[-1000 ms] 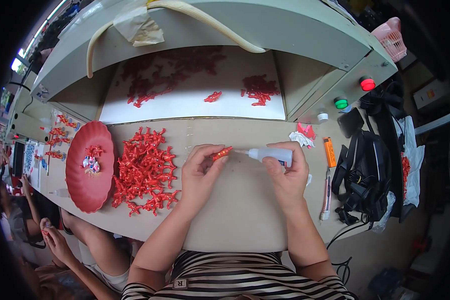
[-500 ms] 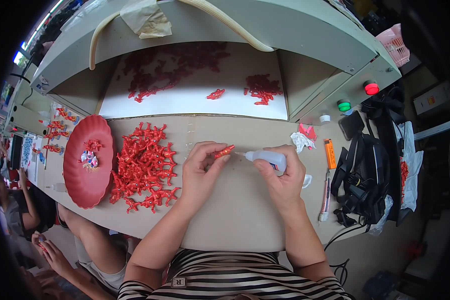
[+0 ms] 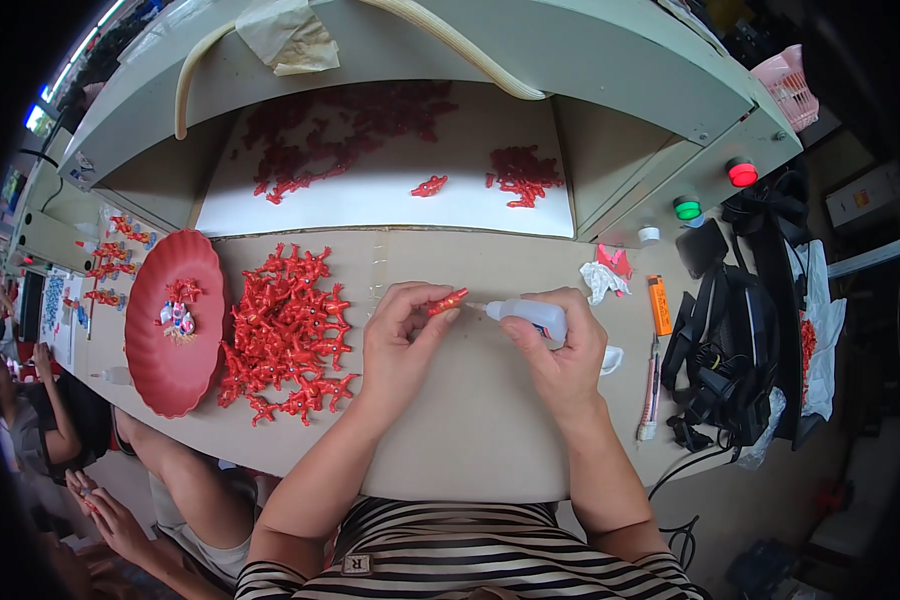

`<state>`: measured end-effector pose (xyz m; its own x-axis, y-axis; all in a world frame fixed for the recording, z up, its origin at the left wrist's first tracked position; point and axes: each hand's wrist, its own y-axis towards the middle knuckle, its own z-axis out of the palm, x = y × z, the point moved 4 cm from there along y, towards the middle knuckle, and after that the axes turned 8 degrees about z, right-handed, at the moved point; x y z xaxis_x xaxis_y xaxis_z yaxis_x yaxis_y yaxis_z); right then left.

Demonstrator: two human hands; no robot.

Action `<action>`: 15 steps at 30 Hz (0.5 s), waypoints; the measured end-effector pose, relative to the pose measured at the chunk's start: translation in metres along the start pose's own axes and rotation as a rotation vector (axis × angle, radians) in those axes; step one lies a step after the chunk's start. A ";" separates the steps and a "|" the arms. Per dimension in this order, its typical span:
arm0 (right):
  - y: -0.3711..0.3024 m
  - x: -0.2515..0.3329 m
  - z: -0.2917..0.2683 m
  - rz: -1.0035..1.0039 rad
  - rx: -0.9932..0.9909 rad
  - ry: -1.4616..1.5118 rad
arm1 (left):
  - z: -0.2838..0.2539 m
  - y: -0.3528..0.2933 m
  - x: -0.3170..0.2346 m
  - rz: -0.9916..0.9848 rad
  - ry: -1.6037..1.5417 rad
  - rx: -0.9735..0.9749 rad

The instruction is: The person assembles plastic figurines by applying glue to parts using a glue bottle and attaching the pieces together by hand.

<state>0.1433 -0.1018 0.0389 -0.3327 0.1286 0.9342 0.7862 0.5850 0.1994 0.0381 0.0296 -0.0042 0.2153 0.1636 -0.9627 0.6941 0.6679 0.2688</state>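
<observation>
Pinched in the fingertips of my left hand [image 3: 405,330] is a small glossy red plastic figure part [image 3: 449,302] with gold marks. My right hand [image 3: 568,350] is wrapped round a translucent squeeze bottle [image 3: 528,316], tipped sideways. Its thin nozzle points left and ends at or very near the red part; whether they touch I cannot tell. Left of my left hand lies a heap of red figures [image 3: 288,335]. A red scalloped tray [image 3: 175,375] stands beyond the heap, holding one red piece and some small white-and-blue parts.
A grey cabinet [image 3: 660,75] spans the back, its recess holding more red pieces [image 3: 523,178]. On the right lie an orange box [image 3: 659,305], a slim pen-like tool [image 3: 650,390], crumpled tissue [image 3: 602,280] and a black bag [image 3: 725,350]. Another person's hands [image 3: 110,515] work at lower left.
The squeeze bottle and my right hand have shifted slightly left, bringing the nozzle closer to the red part. My left hand stays almost still.
</observation>
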 end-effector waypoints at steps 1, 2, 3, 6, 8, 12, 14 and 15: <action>0.000 -0.001 0.000 0.011 0.002 0.004 | 0.000 0.000 0.000 -0.004 -0.007 0.000; 0.000 -0.001 0.000 0.011 0.002 0.004 | 0.000 0.000 0.000 -0.007 -0.014 0.000; 0.000 -0.001 0.000 0.007 0.001 0.005 | 0.000 0.000 0.000 -0.007 -0.014 0.000; 0.000 0.002 0.001 0.002 0.002 0.000 | -0.001 0.000 0.001 0.018 0.012 -0.001; 0.000 0.002 0.001 0.002 0.003 -0.005 | -0.001 0.000 0.003 0.015 0.015 -0.002; 0.000 0.001 0.000 -0.003 -0.005 -0.028 | 0.000 0.000 0.002 -0.008 0.003 0.004; 0.001 0.001 0.000 0.004 -0.007 -0.025 | 0.000 0.000 0.001 -0.017 0.013 0.011; 0.001 0.002 -0.001 -0.010 -0.013 -0.034 | 0.000 -0.001 0.001 -0.018 0.013 0.013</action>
<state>0.1438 -0.1016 0.0410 -0.3576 0.1503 0.9217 0.7893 0.5761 0.2123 0.0378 0.0296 -0.0058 0.1941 0.1611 -0.9677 0.7064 0.6615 0.2518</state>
